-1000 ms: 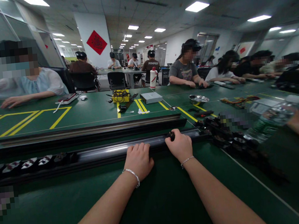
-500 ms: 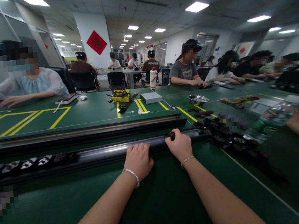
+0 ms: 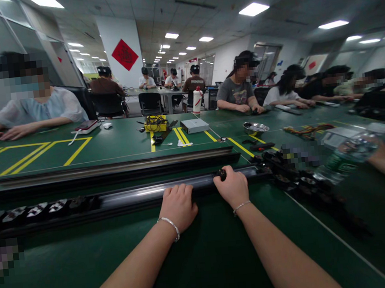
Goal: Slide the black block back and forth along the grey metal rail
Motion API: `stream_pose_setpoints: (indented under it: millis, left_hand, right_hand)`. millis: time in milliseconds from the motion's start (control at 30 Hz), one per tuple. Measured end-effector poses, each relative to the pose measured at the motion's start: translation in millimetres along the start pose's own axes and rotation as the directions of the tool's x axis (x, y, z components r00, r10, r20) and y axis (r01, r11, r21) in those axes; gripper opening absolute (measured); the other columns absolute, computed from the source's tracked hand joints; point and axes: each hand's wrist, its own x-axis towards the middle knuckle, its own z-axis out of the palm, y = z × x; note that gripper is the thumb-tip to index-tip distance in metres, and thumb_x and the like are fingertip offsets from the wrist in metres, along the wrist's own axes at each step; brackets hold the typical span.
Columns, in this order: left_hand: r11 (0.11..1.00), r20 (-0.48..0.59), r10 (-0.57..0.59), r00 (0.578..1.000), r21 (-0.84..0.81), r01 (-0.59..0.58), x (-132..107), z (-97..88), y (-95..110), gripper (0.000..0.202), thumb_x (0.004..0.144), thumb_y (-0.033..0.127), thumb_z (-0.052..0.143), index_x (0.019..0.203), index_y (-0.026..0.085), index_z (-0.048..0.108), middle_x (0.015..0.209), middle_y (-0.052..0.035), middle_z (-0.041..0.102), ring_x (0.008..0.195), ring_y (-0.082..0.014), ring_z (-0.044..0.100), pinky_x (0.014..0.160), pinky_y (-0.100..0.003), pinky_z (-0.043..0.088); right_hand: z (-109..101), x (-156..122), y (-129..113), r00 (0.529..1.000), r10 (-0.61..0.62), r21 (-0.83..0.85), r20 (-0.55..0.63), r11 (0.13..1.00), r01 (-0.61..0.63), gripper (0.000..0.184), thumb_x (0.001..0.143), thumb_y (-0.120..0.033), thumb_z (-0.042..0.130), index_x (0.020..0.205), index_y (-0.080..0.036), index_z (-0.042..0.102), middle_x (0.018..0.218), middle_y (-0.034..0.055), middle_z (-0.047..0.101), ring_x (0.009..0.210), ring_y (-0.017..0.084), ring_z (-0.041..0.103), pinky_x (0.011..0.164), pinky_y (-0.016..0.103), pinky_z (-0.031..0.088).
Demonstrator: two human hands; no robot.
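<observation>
A long dark metal rail [image 3: 134, 193] with a shiny channel lies across the green table in front of me. My left hand [image 3: 178, 208] rests at its near edge, fingers curled over the rim and thumb out to the right. To the right of it, my right hand [image 3: 233, 187] is closed around a small round black part [image 3: 222, 174] just over the channel. Most of that part is hidden by my fingers. Several black pieces with metallic tops [image 3: 58, 205] sit in a row in the rail's left end. More black pieces [image 3: 308, 180] are heaped off its right end.
Behind lies a second long rail [image 3: 119, 167]. Farther back are a yellow box with black cables [image 3: 156, 123], a grey box [image 3: 194, 125], a metal bowl [image 3: 256, 127] and a white bottle [image 3: 197, 100]. A plastic water bottle [image 3: 348, 155] stands near another person's hand [image 3: 379, 152] at right.
My hands and the rail have stayed almost exactly in place. At the far left, a person's hand has shifted on the table.
</observation>
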Motion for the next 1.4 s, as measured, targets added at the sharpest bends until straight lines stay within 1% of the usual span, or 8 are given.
stream_pose_setpoints:
  millis: [133, 333, 533, 733, 1400]
  left_hand:
    - [1.000, -0.001, 0.004, 1.000, -0.001, -0.004, -0.1, 0.0, 0.3, 0.035, 0.073, 0.031, 0.050, 0.106, 0.020, 0.049, 0.099, -0.0060, 0.057, 0.095, -0.0228, 0.049, 0.085, -0.038, 0.031]
    - [1.000, 0.041, -0.017, 0.999, -0.001, 0.017, 0.5, -3.1, 1.8, 0.036, 0.074, 0.032, 0.049, 0.108, 0.020, 0.048, 0.101, -0.0061, 0.057, 0.097, -0.0224, 0.048, 0.086, -0.038, 0.030]
    - [1.000, 0.045, -0.022, 0.999, -0.002, 0.022, 0.2, -5.3, 2.5, 0.035, 0.074, 0.031, 0.048, 0.107, 0.020, 0.048, 0.101, -0.0062, 0.057, 0.097, -0.0223, 0.048, 0.087, -0.038, 0.030]
    - [0.999, 0.073, -0.036, 0.997, -0.002, 0.036, 0.4, -7.2, 3.4, 0.036, 0.075, 0.031, 0.048, 0.109, 0.021, 0.048, 0.103, -0.0070, 0.056, 0.099, -0.0227, 0.047, 0.087, -0.038, 0.030]
    - [1.000, 0.046, -0.019, 0.999, 0.002, 0.019, -0.2, -4.7, 2.4, 0.035, 0.074, 0.030, 0.048, 0.108, 0.020, 0.048, 0.101, -0.0067, 0.057, 0.098, -0.0226, 0.048, 0.087, -0.037, 0.030]
  right_hand:
    - [1.1, 0.4, 2.1, 1.000, -0.019, 0.015, -0.013, 1.000, 0.019, 0.024, 0.071, -0.032, 0.045, 0.089, -0.018, 0.054, 0.072, 0.0043, 0.061, 0.075, 0.020, 0.055, 0.085, 0.033, 0.030]
    - [0.3, 0.7, 3.3, 1.000, -0.027, 0.025, -0.004, 0.999, 0.027, 0.025, 0.071, -0.036, 0.046, 0.087, -0.018, 0.053, 0.070, 0.0037, 0.060, 0.073, 0.020, 0.054, 0.081, 0.033, 0.031]
    - [-0.1, 0.5, 1.9, 1.000, -0.017, 0.028, -0.006, 0.999, 0.017, 0.024, 0.073, -0.036, 0.045, 0.086, -0.018, 0.053, 0.070, 0.0032, 0.059, 0.071, 0.019, 0.053, 0.080, 0.032, 0.031]
    - [-0.4, 0.6, 0.3, 1.000, -0.001, 0.016, -0.001, 1.000, 0.001, 0.025, 0.073, -0.036, 0.045, 0.088, -0.018, 0.054, 0.071, 0.0041, 0.060, 0.075, 0.020, 0.054, 0.082, 0.032, 0.030]
    - [0.3, 1.7, -1.1, 0.999, 0.021, 0.033, 0.024, 0.999, -0.021, 0.025, 0.073, -0.035, 0.045, 0.088, -0.017, 0.054, 0.074, 0.0049, 0.061, 0.076, 0.021, 0.055, 0.084, 0.033, 0.029]
